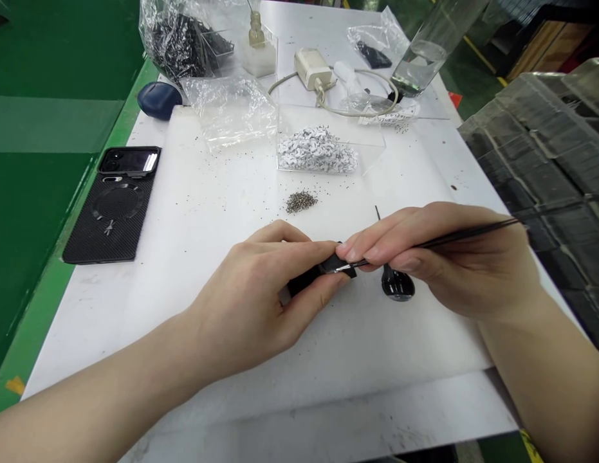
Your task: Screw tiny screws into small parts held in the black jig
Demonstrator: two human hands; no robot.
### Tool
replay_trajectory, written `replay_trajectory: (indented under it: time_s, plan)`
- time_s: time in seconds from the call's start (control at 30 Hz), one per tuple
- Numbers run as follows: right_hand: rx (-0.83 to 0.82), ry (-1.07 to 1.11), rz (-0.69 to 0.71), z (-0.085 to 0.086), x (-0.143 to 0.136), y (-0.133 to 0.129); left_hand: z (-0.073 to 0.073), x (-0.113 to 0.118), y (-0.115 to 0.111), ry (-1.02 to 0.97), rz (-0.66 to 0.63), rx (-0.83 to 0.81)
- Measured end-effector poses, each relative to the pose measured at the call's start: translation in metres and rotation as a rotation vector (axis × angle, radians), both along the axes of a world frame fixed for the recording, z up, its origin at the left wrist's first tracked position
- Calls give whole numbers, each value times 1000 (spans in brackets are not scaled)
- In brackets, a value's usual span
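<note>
Between the thumb and fingers of my left hand is a small black block-like part, partly hidden by the fingers. My right hand is closed around dark tweezers, whose bright tips reach the top of the black part. Below the right fingers, a black screwdriver with a rounded handle rests on the white sheet, its thin shaft showing above the hand. Farther back lies a pile of tiny metal pieces. Behind that pile, a clear tray holds many small white pieces.
A black phone lies at the left edge, near a dark blue rounded object. Along the back are a bag of black parts, a white charger with cable and a clear bottle. Stacked grey bins stand right.
</note>
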State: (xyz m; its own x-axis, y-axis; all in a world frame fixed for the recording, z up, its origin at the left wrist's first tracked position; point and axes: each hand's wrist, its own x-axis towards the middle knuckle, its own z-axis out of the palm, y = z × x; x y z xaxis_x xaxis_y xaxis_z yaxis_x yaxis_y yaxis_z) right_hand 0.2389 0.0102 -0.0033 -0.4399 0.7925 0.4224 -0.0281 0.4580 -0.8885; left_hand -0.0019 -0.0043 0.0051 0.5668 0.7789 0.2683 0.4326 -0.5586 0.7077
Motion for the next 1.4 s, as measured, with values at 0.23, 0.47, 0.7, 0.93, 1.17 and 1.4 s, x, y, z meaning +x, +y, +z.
replay_trajectory:
  time_s: [0.23, 0.47, 0.7, 0.93, 1.17, 1.4]
  plan:
    - [23, -53, -3, 6, -1, -2, 0, 0, 0, 3, 0, -5]
    - [77, -119, 35, 12, 2, 0, 0, 0, 0, -14, 6, -19]
    - [17, -20, -3, 4, 0, 0, -2, 0, 0, -24, 21, -13]
    - [-32, -96, -182, 12, 14, 4, -1, 1, 1, -96, 29, -52]
    - [-80, -247, 15, 12, 16, 4, 6, 2, -1, -155, 82, -216]
    - [-49, -300, 103, 15, 12, 1, 4, 4, -1, -134, 124, -149]
